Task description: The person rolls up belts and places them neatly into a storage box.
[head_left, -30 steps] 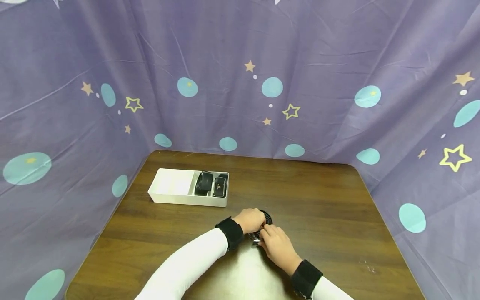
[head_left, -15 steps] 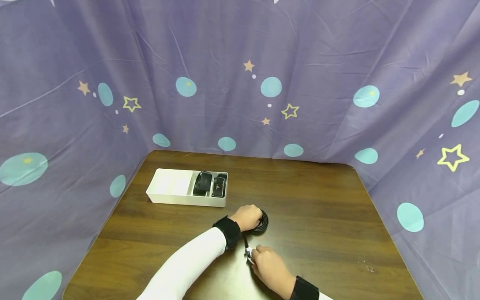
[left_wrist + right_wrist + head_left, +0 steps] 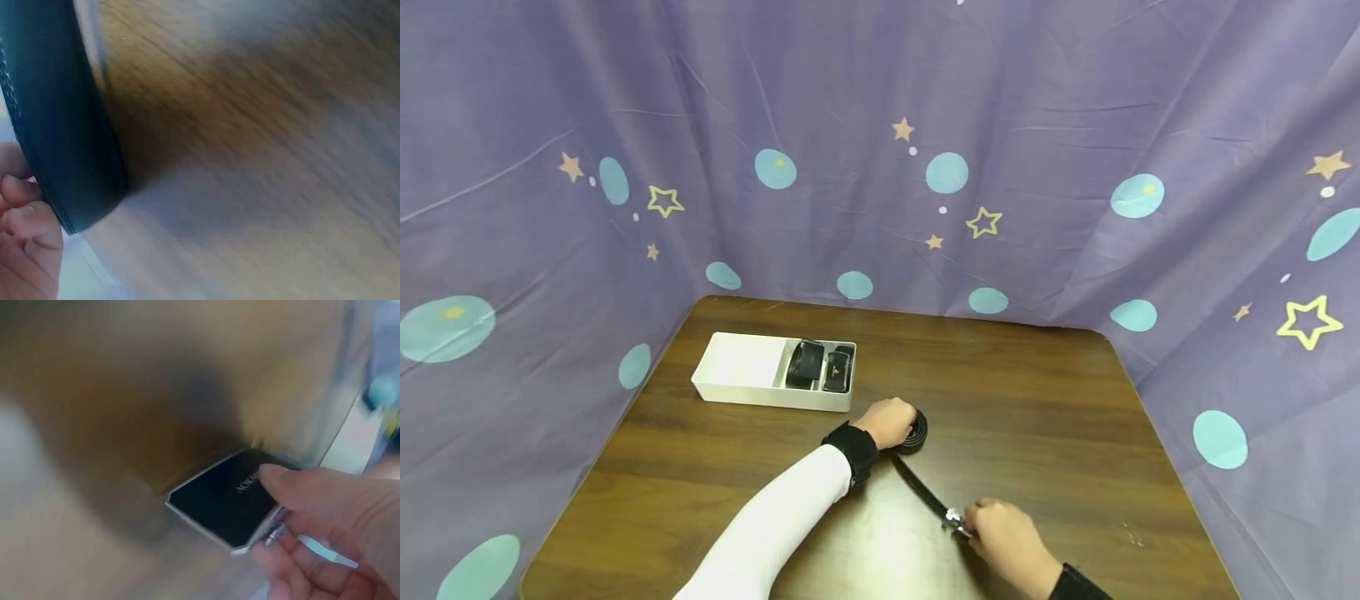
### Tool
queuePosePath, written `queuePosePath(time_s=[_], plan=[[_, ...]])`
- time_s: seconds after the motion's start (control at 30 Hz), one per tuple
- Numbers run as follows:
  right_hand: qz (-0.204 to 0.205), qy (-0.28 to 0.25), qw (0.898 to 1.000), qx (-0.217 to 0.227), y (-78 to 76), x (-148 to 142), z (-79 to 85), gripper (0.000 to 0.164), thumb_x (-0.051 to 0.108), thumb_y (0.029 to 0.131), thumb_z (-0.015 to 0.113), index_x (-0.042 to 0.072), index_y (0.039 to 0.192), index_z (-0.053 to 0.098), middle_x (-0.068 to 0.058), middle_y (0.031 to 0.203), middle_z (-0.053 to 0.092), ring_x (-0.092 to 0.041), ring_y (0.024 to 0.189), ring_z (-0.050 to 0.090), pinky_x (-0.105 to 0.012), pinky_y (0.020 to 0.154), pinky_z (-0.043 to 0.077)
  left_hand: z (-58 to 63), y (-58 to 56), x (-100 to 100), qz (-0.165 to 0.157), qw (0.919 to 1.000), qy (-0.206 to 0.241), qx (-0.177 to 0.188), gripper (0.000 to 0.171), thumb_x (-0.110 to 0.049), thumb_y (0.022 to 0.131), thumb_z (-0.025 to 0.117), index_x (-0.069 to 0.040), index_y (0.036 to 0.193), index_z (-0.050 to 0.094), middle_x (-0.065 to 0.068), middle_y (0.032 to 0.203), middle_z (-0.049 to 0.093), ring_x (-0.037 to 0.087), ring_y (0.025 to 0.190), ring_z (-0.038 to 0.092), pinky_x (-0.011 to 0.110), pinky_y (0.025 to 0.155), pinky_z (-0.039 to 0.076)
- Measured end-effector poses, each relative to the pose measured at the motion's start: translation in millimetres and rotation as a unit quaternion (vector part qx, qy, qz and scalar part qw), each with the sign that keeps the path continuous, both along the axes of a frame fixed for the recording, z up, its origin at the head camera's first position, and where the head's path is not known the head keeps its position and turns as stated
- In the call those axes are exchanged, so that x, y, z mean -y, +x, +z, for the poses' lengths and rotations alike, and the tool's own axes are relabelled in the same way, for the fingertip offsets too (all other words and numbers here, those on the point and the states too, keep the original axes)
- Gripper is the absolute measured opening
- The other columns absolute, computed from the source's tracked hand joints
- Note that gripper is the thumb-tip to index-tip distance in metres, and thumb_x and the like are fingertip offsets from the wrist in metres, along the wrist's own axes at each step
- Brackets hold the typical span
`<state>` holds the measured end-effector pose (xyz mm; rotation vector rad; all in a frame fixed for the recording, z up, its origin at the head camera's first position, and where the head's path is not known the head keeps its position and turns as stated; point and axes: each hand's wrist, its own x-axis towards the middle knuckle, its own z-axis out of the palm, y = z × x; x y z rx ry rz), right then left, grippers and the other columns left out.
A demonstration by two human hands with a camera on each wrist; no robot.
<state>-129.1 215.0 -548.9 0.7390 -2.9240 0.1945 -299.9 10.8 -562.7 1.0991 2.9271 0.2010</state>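
A black belt (image 3: 917, 436) lies mostly coiled on the wooden table, with a straight length running from the coil toward the front right. My left hand (image 3: 887, 422) grips the coil from its left side. In the left wrist view the fingertips curl at the edge of the stitched black strap (image 3: 59, 119). My right hand (image 3: 1011, 542) holds the belt's silver buckle (image 3: 953, 522), off to the front right of the coil. Seen from the right wrist, the thumb presses on the buckle's black, lettered faceplate (image 3: 225, 500), with the other fingers curled beneath it.
At the back left stands a long white box (image 3: 771, 397). Its right compartments hold a black rolled strap (image 3: 806, 364) and a black buckle-like piece (image 3: 838, 372); its left part looks plain white. A purple curtain (image 3: 1037, 250) borders the table's back and sides.
My right hand has drawn the buckle away from the coil toward the front right, unrolling a length of belt. My left hand, still on the coil, has shifted slightly left and back.
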Motion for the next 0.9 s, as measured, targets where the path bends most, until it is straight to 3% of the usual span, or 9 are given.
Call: queuePosePath(time_s=[0.1,0.17,0.27,0.33,0.4,0.5,0.6,0.7,0.9], plan=[[-0.056,0.035,0.997,-0.025,-29.5,-28.9,5.1,0.037,0.011,0.057,0.087,0.020,0.056,0.051,0.006,0.060,0.054,-0.012,0.050,0.051,-0.030,0.047,0.042,-2.7,10.0,-4.6,-0.071,0.9974,-0.015,-0.004,0.012,-0.019,0.086,0.069,-0.019,0.074,0.065,-0.009,0.073,0.066,0.006,0.066,0.061,0.025,0.059,0.049],[-0.071,0.040,0.996,-0.026,-53.8,-43.2,8.6,0.040,0.006,0.056,0.085,0.020,0.054,0.047,0.006,0.058,0.051,-0.011,0.049,0.046,-0.033,0.047,0.040,-5.1,20.9,-9.4,-0.131,0.9911,-0.023,-0.001,0.010,-0.020,0.086,0.069,-0.020,0.077,0.067,-0.012,0.072,0.065,0.002,0.065,0.058,0.021,0.060,0.048],[-0.058,0.024,0.997,-0.034,-89.4,-48.6,9.1,0.038,-0.003,0.054,0.077,0.019,0.052,0.046,0.006,0.057,0.046,-0.011,0.049,0.038,-0.033,0.045,0.037,-7.9,38.2,-16.6,-0.207,0.9778,-0.034,-0.008,0.006,-0.023,0.087,0.069,-0.022,0.081,0.068,-0.016,0.074,0.064,-0.002,0.066,0.057,0.017,0.061,0.046],[-0.028,0.010,0.999,-0.044,-110.0,-39.3,5.9,0.034,-0.006,0.056,0.074,0.017,0.053,0.048,0.005,0.061,0.046,-0.012,0.051,0.041,-0.032,0.046,0.039,-7.4,46.9,-19.3,-0.230,0.9722,-0.043,-0.015,0.005,-0.025,0.087,0.069,-0.024,0.082,0.068,-0.018,0.074,0.062,-0.003,0.065,0.055,0.017,0.060,0.045],[0.003,-0.009,0.998,-0.059,-125.5,-23.1,0.1,0.029,-0.007,0.059,0.074,0.016,0.057,0.056,0.003,0.069,0.049,-0.014,0.057,0.048,-0.031,0.047,0.042,-5.2,51.7,-19.6,-0.234,0.9706,-0.051,-0.022,0.005,-0.026,0.087,0.069,-0.025,0.083,0.067,-0.019,0.074,0.060,-0.003,0.065,0.054,0.016,0.060,0.045],[0.045,-0.058,0.996,-0.057,-134.2,2.4,-10.9,0.023,-0.007,0.067,0.074,0.015,0.067,0.067,0.001,0.078,0.050,-0.013,0.065,0.054,-0.026,0.051,0.046,-2.9,53.8,-18.0,-0.246,0.9675,-0.044,-0.038,0.004,-0.028,0.085,0.071,-0.026,0.083,0.068,-0.021,0.076,0.061,-0.005,0.066,0.053,0.015,0.061,0.044],[0.064,-0.117,0.990,-0.050,-130.5,20.5,-20.9,0.024,-0.008,0.074,0.071,0.015,0.077,0.072,0.002,0.082,0.053,-0.011,0.068,0.057,-0.023,0.057,0.048,-6.4,52.8,-14.4,-0.258,0.9644,-0.019,-0.052,0.006,-0.032,0.085,0.070,-0.027,0.083,0.070,-0.021,0.078,0.063,-0.007,0.069,0.054,0.012,0.062,0.044],[0.059,-0.182,0.981,-0.027,-123.5,28.1,-23.7,0.024,-0.009,0.079,0.068,0.013,0.088,0.069,0.003,0.083,0.060,-0.011,0.072,0.060,-0.025,0.063,0.051,-13.3,51.6,-10.3,-0.248,0.9667,0.016,-0.059,0.010,-0.035,0.085,0.070,-0.026,0.080,0.071,-0.019,0.077,0.064,-0.007,0.071,0.055,0.012,0.065,0.043],[0.049,-0.312,0.943,0.102,-118.9,29.7,-21.2,0.023,-0.010,0.088,0.055,0.001,0.108,0.051,-0.008,0.094,0.067,-0.021,0.084,0.068,-0.030,0.072,0.055,-17.2,51.2,-4.1,-0.202,0.9745,0.054,-0.082,0.013,-0.040,0.082,0.072,-0.028,0.081,0.076,-0.013,0.083,0.059,0.001,0.082,0.054,0.015,0.075,0.043]])
